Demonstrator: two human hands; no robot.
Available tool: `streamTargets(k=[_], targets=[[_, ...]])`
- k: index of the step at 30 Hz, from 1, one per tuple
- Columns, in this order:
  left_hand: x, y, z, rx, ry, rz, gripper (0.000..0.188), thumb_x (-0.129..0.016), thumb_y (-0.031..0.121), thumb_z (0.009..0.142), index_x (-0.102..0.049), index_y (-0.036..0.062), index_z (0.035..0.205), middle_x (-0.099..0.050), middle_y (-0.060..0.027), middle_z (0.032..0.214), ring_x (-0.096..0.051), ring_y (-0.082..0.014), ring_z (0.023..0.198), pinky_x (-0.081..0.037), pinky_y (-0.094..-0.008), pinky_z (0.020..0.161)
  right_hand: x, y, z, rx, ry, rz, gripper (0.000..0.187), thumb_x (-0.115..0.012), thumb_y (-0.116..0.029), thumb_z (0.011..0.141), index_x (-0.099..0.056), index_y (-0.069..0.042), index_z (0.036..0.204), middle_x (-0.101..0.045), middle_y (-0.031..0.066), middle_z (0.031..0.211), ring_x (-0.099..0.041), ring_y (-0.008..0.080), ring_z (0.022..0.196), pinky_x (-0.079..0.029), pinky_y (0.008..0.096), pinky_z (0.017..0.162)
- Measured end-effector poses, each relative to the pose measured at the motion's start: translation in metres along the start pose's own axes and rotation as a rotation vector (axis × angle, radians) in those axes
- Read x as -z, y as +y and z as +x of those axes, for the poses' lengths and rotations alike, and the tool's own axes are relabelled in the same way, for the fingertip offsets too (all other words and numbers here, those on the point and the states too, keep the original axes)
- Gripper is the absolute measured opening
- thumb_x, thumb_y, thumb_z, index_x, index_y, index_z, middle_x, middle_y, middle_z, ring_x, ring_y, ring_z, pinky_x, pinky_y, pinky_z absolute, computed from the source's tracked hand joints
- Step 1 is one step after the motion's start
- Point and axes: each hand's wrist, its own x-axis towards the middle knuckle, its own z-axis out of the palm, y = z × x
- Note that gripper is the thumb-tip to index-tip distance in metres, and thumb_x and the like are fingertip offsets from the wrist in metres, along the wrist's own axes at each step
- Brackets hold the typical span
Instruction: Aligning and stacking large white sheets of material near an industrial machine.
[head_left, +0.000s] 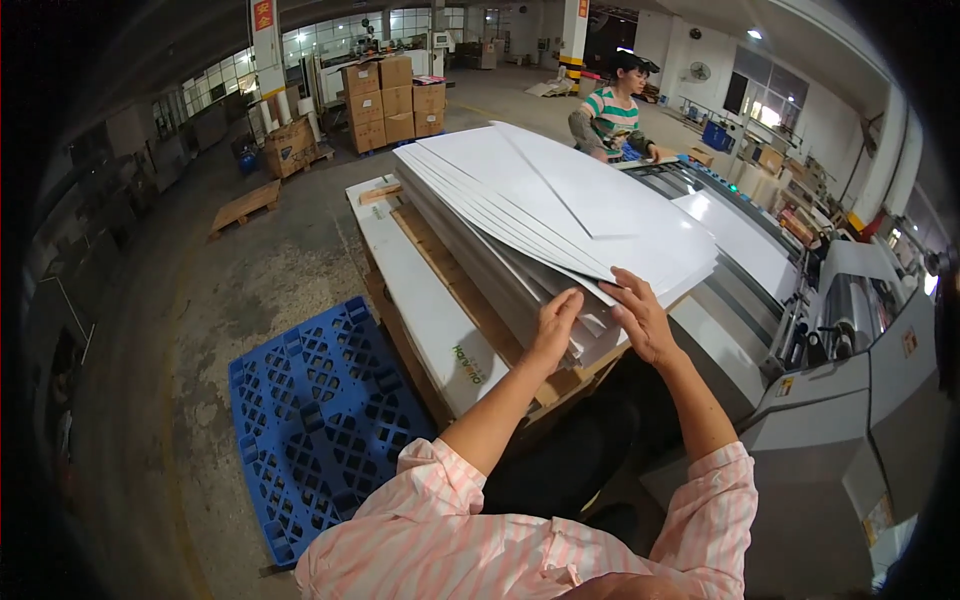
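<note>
A tall stack of large, glossy white sheets (520, 200) lies in front of me. Its upper sheets are fanned in steps along the left edge, and a gap shows beneath them at the near corner. There my right hand (645, 318) has its fingers over the sheet edges, closed on them; its thumb is partly hidden. Just left of it, my left hand (555, 328) is raised beside the lower sheets, fingers extended close together, with no sheet visibly gripped. Several lower sheets stick out unevenly between the hands.
Beneath the stack is a wooden pallet (440, 255) on a white-topped base (420, 310). A blue plastic pallet (325, 420) lies on the floor at left. A grey machine (840, 420) stands close at right, with a co-worker (615, 115) beyond. Cardboard boxes (395, 100) stand farther back.
</note>
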Motion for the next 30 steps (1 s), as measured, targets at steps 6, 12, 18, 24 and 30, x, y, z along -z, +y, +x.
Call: streamTargets(k=[6,12,18,24,30], targets=[[0.002,-0.019,0.011,-0.116,-0.171,0.249,0.032,-0.054,0.012,0.083,-0.055,0.0022,0.113,-0.053,0.0022,0.078,-0.045,-0.0039,0.069,-0.037,-0.0199,0.059,0.001,0.009,0.032,-0.281,0.065,0.081,0.036,-0.058,-0.034,0.081,-0.062,-0.002,0.096,-0.058,0.0097,0.095,-0.053,0.0207,0.084,-0.042,0.0308,0.074],[0.009,-0.023,0.012,-0.281,-0.092,0.428,0.022,-0.055,0.008,0.080,-0.061,0.0005,0.099,-0.054,0.0006,0.071,-0.047,-0.0060,0.063,-0.039,-0.0221,0.057,0.014,0.000,0.052,-0.514,0.280,0.199,0.036,-0.055,-0.032,0.084,-0.061,0.003,0.087,-0.060,0.0117,0.074,-0.055,0.0166,0.068,-0.042,0.0286,0.063],[0.014,-0.029,0.014,-0.260,-0.128,0.449,0.019,-0.056,0.011,0.080,-0.063,0.0000,0.094,-0.057,-0.0031,0.084,-0.051,-0.0078,0.072,-0.040,-0.0220,0.061,-0.014,-0.001,0.008,-0.129,-0.081,-0.088,0.019,-0.056,-0.012,0.080,-0.063,-0.006,0.097,-0.061,0.0112,0.096,-0.056,0.0293,0.088,-0.045,0.0351,0.073],[0.007,-0.028,0.004,-0.150,0.027,-0.122,0.062,-0.049,0.017,0.089,-0.011,0.0101,0.138,-0.042,0.0025,0.077,-0.038,-0.0069,0.064,-0.041,-0.0217,0.063,-0.006,-0.013,0.008,0.088,0.009,-0.428,0.032,-0.056,-0.003,0.071,-0.061,-0.011,0.102,-0.058,0.0058,0.107,-0.055,0.0248,0.089,-0.045,0.0332,0.076],[0.012,-0.025,0.012,-0.086,-0.006,-0.181,0.057,-0.050,0.012,0.088,-0.018,0.0019,0.134,-0.051,-0.0063,0.097,-0.051,-0.0120,0.088,-0.046,-0.0280,0.075,-0.002,-0.021,0.010,0.198,-0.028,-0.455,0.035,-0.057,0.001,0.063,-0.063,-0.012,0.096,-0.054,0.0050,0.112,-0.054,0.0216,0.090,-0.046,0.0312,0.074]])
